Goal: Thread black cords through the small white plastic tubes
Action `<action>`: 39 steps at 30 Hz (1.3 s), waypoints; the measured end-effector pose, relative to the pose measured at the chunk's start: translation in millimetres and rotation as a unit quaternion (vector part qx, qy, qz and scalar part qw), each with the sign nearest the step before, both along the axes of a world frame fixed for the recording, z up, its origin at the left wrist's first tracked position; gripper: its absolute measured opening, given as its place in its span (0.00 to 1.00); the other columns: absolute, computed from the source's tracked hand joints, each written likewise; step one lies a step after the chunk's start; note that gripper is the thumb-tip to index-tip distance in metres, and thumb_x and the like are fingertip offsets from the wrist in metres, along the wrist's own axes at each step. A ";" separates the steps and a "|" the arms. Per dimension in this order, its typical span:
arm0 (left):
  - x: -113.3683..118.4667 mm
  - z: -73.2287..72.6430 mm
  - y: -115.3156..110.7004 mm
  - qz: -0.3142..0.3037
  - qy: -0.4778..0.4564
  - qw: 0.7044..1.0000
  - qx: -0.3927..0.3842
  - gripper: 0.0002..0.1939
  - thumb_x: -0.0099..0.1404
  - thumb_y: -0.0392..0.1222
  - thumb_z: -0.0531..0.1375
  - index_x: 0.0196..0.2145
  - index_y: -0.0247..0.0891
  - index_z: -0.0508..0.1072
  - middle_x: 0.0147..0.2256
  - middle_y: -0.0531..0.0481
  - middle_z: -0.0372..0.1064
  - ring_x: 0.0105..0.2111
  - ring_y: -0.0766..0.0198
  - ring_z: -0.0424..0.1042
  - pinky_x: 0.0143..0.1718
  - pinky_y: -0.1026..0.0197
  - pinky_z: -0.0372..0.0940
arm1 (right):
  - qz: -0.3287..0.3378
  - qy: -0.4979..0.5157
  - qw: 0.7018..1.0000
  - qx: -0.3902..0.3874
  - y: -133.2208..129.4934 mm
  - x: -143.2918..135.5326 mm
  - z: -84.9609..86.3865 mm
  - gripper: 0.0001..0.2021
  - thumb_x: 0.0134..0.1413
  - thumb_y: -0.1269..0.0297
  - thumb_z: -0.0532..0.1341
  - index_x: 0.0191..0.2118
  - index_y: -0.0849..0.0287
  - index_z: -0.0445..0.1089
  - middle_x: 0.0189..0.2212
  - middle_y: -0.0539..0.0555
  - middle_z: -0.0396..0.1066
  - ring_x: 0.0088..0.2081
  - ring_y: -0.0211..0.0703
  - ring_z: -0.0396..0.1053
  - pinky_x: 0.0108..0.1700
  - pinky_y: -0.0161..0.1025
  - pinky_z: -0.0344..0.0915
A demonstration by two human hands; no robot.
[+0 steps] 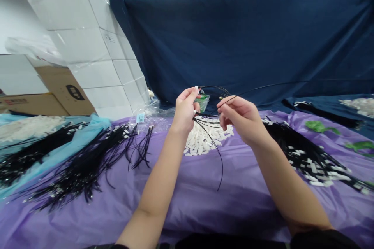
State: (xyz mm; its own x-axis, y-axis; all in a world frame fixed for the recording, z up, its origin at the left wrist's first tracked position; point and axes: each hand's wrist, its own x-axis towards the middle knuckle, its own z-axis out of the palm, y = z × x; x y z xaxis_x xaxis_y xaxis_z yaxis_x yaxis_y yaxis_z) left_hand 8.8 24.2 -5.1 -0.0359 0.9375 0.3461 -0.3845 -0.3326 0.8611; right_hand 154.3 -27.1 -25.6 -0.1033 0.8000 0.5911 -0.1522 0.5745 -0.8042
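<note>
Over the middle of the purple cloth, my left hand (186,109) is closed around a few thin black cables (221,160). A small white piece (196,89) shows at its thumb and fingertips. One cable's loose end hangs down toward the cloth. To its right, my right hand (240,118) pinches a black cable between thumb and forefinger, and a long strand trails off rightward from there. The other cables run between the two hands. Beneath and behind them lies a heap of small white pieces (200,142). How the cables sit inside the left fist is hidden.
Bundles of black cables (84,163) lie to the left on the purple cloth (187,202). More black cables with white ends (304,151) lie on the right, near green scraps (318,126). White boxes (102,66) are stacked behind, beside a dark blue curtain (233,42).
</note>
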 end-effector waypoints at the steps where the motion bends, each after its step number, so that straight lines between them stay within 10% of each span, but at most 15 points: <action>1: 0.3 0.0 0.0 0.000 0.001 1.000 -0.001 0.07 0.65 0.42 0.61 0.35 0.35 0.71 0.29 0.57 0.63 0.13 0.81 0.54 0.13 0.69 0.46 | -0.018 -0.028 0.999 0.031 -0.6 -0.4 -0.7 0.08 0.56 0.60 0.64 0.34 0.60 0.71 0.31 0.48 0.69 0.20 0.28 0.66 0.20 0.29 0.64; 8: 0.4 -0.8 0.2 -0.012 -0.005 1.000 -0.009 0.07 0.65 0.42 0.60 0.35 0.34 0.70 0.29 0.57 0.63 0.12 0.81 0.54 0.12 0.69 0.45 | -0.066 -0.233 0.941 0.237 -8.1 -17.8 -10.6 0.05 0.59 0.67 0.61 0.38 0.59 0.75 0.30 0.51 0.71 0.28 0.32 0.67 0.27 0.30 0.64; 14: -3.5 1.2 -1.9 -0.020 -0.023 1.000 -0.008 0.07 0.65 0.41 0.61 0.35 0.34 0.70 0.28 0.57 0.62 0.12 0.81 0.54 0.13 0.69 0.45 | -0.089 -0.025 0.979 0.180 -8.8 1.3 -1.4 0.04 0.59 0.65 0.63 0.36 0.57 0.75 0.24 0.47 0.69 0.19 0.32 0.67 0.20 0.32 0.65; 21: -0.2 0.1 -3.5 -0.038 -0.019 0.999 -0.010 0.07 0.64 0.41 0.62 0.35 0.35 0.71 0.27 0.57 0.63 0.12 0.82 0.54 0.13 0.69 0.46 | -0.141 0.158 0.959 0.188 -8.2 41.9 20.9 0.12 0.57 0.46 0.61 0.32 0.48 0.70 0.27 0.46 0.60 0.28 0.35 0.67 0.29 0.37 0.71; 27: 4.5 1.4 -12.9 -0.067 0.029 0.996 0.043 0.07 0.65 0.42 0.61 0.35 0.36 0.70 0.28 0.57 0.64 0.12 0.81 0.53 0.13 0.69 0.48 | -0.090 0.101 0.977 0.165 -18.2 26.1 14.5 0.06 0.50 0.66 0.68 0.35 0.51 0.74 0.17 0.42 0.60 0.14 0.30 0.56 0.14 0.30 0.54; 34: 6.8 4.3 -23.5 -0.081 0.031 0.992 0.090 0.06 0.65 0.43 0.60 0.37 0.38 0.71 0.30 0.56 0.67 0.12 0.81 0.54 0.13 0.68 0.47 | -0.332 -0.056 0.923 0.189 -21.1 4.0 3.5 0.02 0.47 0.71 0.65 0.26 0.59 0.73 0.17 0.47 0.66 0.19 0.32 0.60 0.20 0.33 0.57; 39: 7.2 4.2 -27.6 -0.069 0.044 0.990 0.116 0.07 0.66 0.44 0.59 0.39 0.39 0.73 0.29 0.55 0.68 0.12 0.80 0.54 0.14 0.68 0.47 | -0.377 -0.092 0.899 0.202 -17.8 4.7 -2.8 0.01 0.48 0.70 0.63 0.28 0.58 0.72 0.18 0.47 0.65 0.20 0.33 0.61 0.23 0.34 0.60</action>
State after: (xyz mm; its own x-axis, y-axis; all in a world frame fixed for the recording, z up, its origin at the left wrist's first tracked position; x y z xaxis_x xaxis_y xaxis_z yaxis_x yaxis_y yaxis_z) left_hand 16.0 -3.4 -0.8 0.1269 0.8259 0.5493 -0.3678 -0.4752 0.7993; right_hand 159.1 -44.9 -28.5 0.2531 0.4078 0.8773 0.5178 0.7089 -0.4789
